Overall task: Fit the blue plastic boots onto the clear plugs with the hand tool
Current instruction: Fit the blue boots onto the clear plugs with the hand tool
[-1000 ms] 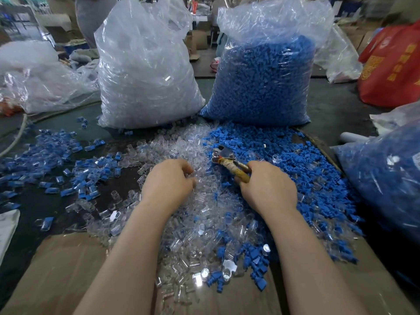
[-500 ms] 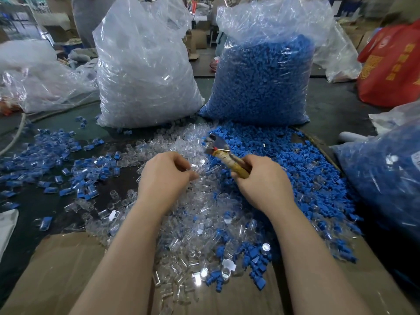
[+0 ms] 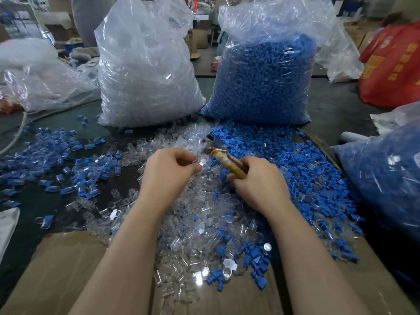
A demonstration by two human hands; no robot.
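Between the two hands, over the middle of the heap, a clear plug (image 3: 200, 165) is sitting in the fingertips of the left hand (image 3: 169, 172), which are curling in and pinching it. It looks tiny, hard and glossy, so it is probably weighing next to nothing and likely slipping easily; taking it by its flat sides, open end toward the tool, seems the safest hold. Squeezing too hard could be cracking thin walls, though the plastic seems stiff.

Just beside it the right hand (image 3: 258, 180) is wrapping around the yellow handles of the tool (image 3: 223, 156), fingers curled tight on them; its metal nose is pointing up and left over the pile. Whether a boot is already sitting on the nose I cannot tell.

Loose boots (image 3: 284, 155) are lying to the right, matte and rubbery-looking, likely grippier and softer than the plugs (image 3: 200, 223) spreading below the hands. Finished pieces (image 3: 52, 155) seem to be scattering left. Behind are standing a clear bag (image 3: 145, 71) and a blue bag (image 3: 263, 80).
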